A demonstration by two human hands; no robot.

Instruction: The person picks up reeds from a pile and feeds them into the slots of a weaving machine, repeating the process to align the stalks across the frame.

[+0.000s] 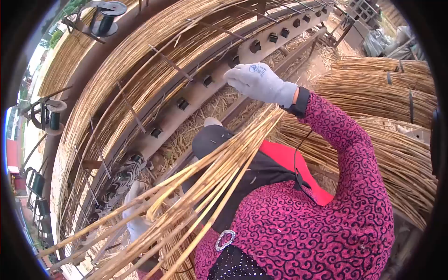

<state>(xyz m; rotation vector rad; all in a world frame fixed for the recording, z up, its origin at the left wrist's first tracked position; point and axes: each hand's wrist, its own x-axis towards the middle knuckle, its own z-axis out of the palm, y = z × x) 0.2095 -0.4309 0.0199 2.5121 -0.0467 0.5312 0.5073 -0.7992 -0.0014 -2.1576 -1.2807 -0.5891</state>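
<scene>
A loose bunch of long yellow-brown reed stalks (224,161) slants across my lap, its upper ends fanned out near my right wrist. My left hand (135,212), in a pale glove, is around the stalks at lower left; they cover much of its fingers. Above the stalks' upper ends, my right hand (254,81) is raised in a grey-white glove with blue print. Its fingers are curled together, and the palm side is hidden, so I cannot see whether anything is in it. More stalks (175,247) hang below the left hand.
A metal frame with a row of dark-fitted slots (207,80) runs diagonally before me, reed mats (126,60) behind it. Wire spools (106,22) line the far left. Tied reed bundles (373,86) lie at right. Straw litters the ground; grey sacks (396,42) stand at upper right.
</scene>
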